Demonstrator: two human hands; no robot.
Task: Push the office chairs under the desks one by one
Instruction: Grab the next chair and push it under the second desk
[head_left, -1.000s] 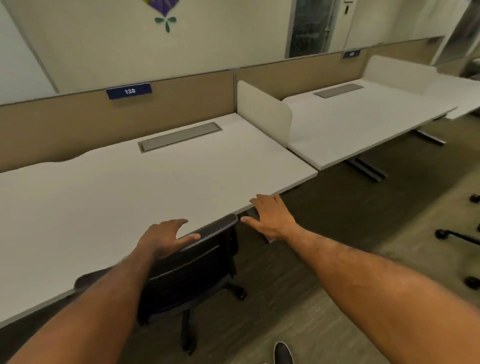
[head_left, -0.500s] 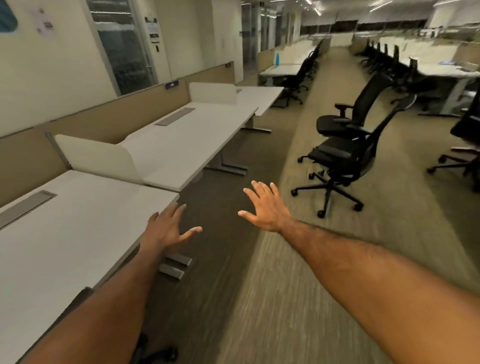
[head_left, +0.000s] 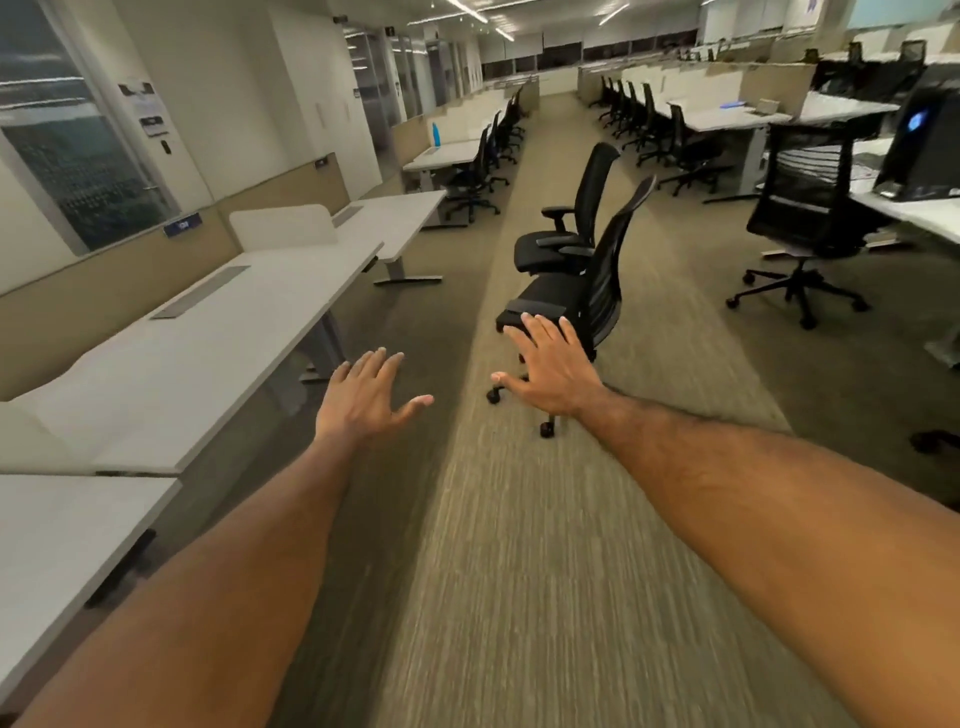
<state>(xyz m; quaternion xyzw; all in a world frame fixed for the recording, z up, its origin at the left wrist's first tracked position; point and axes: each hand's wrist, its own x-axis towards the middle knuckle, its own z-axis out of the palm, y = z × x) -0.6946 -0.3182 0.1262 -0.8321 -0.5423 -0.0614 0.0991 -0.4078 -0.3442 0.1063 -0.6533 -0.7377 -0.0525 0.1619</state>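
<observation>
Both hands, left hand (head_left: 363, 397) and right hand (head_left: 550, 371), reach forward with fingers spread, holding nothing. The nearest chair (head_left: 576, 301) stands ahead in the aisle; grasp its backrest, steer left toward the desk (head_left: 218, 332).

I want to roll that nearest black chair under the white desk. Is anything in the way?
Nothing visible blocks it. Bare carpet lies between the nearest office chair and the white desk on the left. Both the left hand and right hand are open and empty, reaching toward it. A second chair stands behind it, away from that path.
</observation>
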